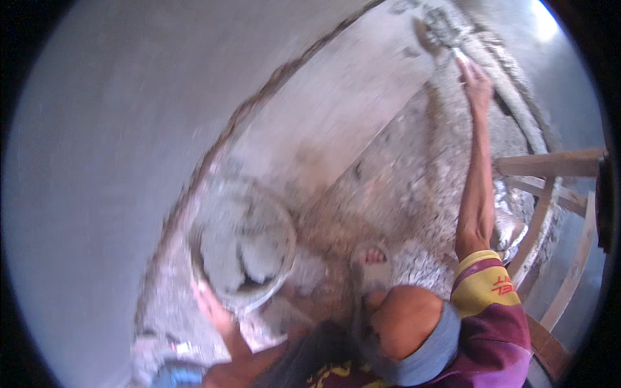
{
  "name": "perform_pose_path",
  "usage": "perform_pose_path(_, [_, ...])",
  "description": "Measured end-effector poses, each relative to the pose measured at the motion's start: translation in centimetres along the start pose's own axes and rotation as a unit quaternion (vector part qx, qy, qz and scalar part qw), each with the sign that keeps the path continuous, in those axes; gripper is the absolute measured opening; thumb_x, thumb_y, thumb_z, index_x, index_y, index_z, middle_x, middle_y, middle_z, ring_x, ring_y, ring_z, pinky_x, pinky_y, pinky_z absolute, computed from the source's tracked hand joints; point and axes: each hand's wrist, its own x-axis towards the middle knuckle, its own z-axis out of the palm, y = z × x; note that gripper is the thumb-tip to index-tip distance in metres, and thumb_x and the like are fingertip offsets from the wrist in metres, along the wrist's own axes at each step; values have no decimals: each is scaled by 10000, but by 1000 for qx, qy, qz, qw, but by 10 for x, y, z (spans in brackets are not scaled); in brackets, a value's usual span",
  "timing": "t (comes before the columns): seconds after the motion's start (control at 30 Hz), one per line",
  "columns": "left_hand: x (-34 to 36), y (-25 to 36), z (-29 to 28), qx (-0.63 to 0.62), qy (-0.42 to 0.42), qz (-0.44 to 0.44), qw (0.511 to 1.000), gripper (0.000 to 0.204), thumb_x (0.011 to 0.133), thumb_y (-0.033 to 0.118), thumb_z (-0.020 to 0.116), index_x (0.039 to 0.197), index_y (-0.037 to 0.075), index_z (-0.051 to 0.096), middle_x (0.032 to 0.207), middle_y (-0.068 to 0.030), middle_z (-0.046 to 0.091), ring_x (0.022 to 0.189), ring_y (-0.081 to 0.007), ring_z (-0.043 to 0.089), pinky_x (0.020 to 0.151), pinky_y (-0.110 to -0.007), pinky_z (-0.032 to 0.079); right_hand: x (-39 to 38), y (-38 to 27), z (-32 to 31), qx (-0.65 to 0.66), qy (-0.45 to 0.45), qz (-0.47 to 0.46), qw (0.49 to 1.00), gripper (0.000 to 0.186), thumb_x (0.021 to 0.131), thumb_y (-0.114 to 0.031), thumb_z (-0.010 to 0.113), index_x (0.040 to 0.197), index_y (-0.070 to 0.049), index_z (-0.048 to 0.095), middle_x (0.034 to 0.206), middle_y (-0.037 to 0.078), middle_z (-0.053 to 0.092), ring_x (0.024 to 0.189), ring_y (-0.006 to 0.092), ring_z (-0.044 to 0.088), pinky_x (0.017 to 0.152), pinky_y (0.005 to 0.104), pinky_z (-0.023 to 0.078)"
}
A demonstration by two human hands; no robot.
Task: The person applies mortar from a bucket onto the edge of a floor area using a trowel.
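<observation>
Stretched far ahead to the upper right, my right hand (pixel 476 81) is closed round the handle of a trowel (pixel 458 53). A lump of wet grey mortar (pixel 442 27) lies on or under the blade; motion blur hides which. My left hand (pixel 212 307) is at the near left side of a round bucket (pixel 292 249), its fingers against the rim and seemingly gripping it. Grey mortar (pixel 226 226) fills much of the bucket, with a dark hollow toward the near side.
A smooth grey wall (pixel 97 161) rises on the left. Wooden bars (pixel 550 163) form a frame at the right, close to my right arm. Rough, mortar-strewn ground (pixel 401 181) lies ahead of my sandalled foot (pixel 374 262). A lumpy mortar ridge (pixel 517 103) runs along the right wall.
</observation>
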Motion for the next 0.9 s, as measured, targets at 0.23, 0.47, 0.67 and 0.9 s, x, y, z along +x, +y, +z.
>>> perform_pose_path(0.23, [4, 32, 21, -37, -57, 19, 997, 646, 1109, 406, 465, 1549, -60, 382, 1591, -215, 408, 1482, -300, 362, 1234, -384, 230, -151, -157, -20, 44, -160, 26, 986, 495, 957, -476, 722, 1295, -115, 736, 931, 63, 762, 730, 106, 640, 639, 290, 512])
perform_pose_path(0.47, [-5, 39, 13, 61, -35, -28, 997, 720, 1090, 487, 467, 1576, -31, 351, 1606, -236, 375, 1481, -332, 355, 1236, -412, 237, -274, -249, -3, 44, -329, -321, 887, 457, 865, -282, 823, 1296, -179, 715, 827, 92, 687, 709, 263, 688, 645, 364, 598])
perform_pose_path(0.67, [1, -4, 4, -41, -34, 16, 998, 668, 1108, 427, 444, 1571, -46, 349, 1599, -231, 385, 1465, -323, 375, 1224, -407, 256, -173, -176, 27, 27, -87, -132, 987, 373, 1029, -209, 638, 1383, -94, 657, 853, 76, 756, 597, 135, 641, 531, 357, 546])
perform_pose_path(0.9, [-8, 9, 21, -112, -31, -26, 993, 677, 1114, 415, 430, 1582, -58, 306, 1625, -220, 339, 1498, -301, 330, 1237, -400, 244, 53, 31, -26, -191, 119, 51, 973, 468, 995, -489, 587, 1142, -81, 764, 938, 270, 733, 901, 429, 723, 776, 516, 548])
